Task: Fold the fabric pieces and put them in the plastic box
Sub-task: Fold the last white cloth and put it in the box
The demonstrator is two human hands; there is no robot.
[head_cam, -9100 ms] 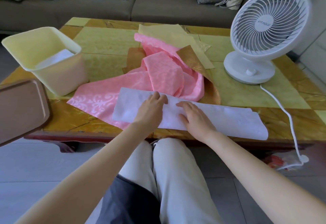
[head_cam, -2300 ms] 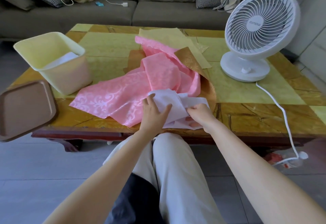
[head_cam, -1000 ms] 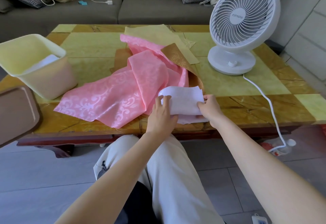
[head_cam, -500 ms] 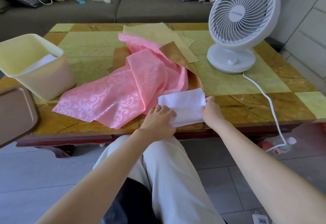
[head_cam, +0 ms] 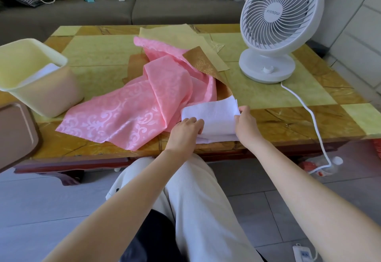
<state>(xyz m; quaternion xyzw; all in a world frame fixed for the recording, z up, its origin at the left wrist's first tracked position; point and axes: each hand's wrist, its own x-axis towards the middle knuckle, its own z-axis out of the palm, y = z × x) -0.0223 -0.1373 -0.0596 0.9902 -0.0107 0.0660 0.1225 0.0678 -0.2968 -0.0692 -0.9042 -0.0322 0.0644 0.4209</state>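
While pinching the folded white fabric piece [head_cam: 214, 115] from both sides, holding it low at the near edge of the table [head_cam: 288, 98], lower centre of the frame: left hand [head_cam: 183, 131] with fingers [head_cam: 194, 122] curled over the left edge, right hand [head_cam: 244, 124] gripping the right edge, thumb on top. Touching its left side, a pink fabric piece [head_cam: 123, 115] spread toward centre left. Behind that, mid-frame, a gold fabric piece [head_cam: 204, 63] and a pale yellow fabric piece [head_cam: 181, 34]. At far left, the plastic box [head_cam: 51, 94], upright, with a white cloth [head_cam: 39, 74] inside. Below it, at the left margin, a brown tray [head_cam: 16, 131]. At upper right, a white fan [head_cam: 278, 20] on the table, cord [head_cam: 309, 113] trailing off the near edge to the floor.
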